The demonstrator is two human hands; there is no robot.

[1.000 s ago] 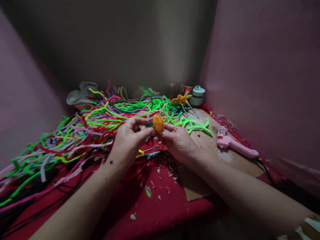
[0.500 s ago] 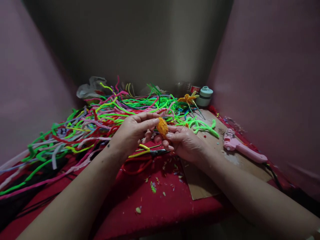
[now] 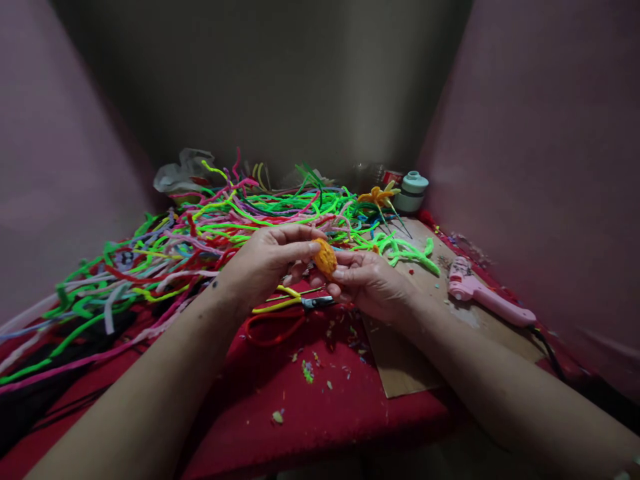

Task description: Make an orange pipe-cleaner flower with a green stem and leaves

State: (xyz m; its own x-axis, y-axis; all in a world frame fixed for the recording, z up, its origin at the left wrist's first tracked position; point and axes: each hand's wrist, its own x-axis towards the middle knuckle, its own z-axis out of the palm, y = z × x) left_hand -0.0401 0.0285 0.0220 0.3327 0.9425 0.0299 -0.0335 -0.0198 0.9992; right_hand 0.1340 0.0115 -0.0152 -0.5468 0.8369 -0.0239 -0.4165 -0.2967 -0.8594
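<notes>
The L hand (image 3: 260, 263) and R hand (image 3: 377, 283) are close together, both w/ fingers closed on the orange piece (image 3: 327, 259): L thumb & index pinch its upper L end, R thumb & fingers its lower R side. The piece is held up btw. them, near the tool (image 3: 311, 303) w/ yellow handle. Stems (image 3: 295, 200) are piled behind & to L; the glue gun (image 3: 493, 302) lies on the card (image 3: 405, 367), to R.
</notes>
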